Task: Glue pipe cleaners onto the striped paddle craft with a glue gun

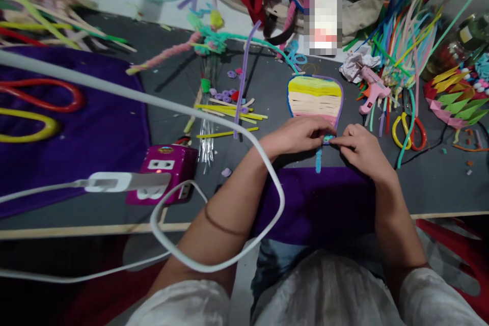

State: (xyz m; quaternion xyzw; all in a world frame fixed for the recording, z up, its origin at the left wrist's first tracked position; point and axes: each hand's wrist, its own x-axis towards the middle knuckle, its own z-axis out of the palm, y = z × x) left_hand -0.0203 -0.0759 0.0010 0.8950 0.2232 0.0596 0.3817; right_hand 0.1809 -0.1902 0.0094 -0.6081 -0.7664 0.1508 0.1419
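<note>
A flat pipe-cleaner piece (pixel 315 97) with yellow, cream and pink rows inside a blue and purple outline lies on the dark table in front of me. My left hand (pixel 309 132) rests over its lower part, fingers bent down onto it. From the right, my right hand (pixel 357 147) reaches in with the index finger extended to its lower edge. A small teal bit (pixel 327 138) shows between the fingertips of both hands; which hand grips it, I cannot make out. Below the left hand, a short blue pipe-cleaner strip (pixel 318 160) sticks out toward me.
A white cable loops in front of my left arm from a magenta power socket (pixel 162 173). On the right lie a pink glue gun (pixel 374 90), scissors (pixel 408 130) and a bundle of pipe cleaners (pixel 405 35). Yellow pipe-cleaner pieces (pixel 229 112) lie left; purple cloth (pixel 317 204) hangs over the near edge.
</note>
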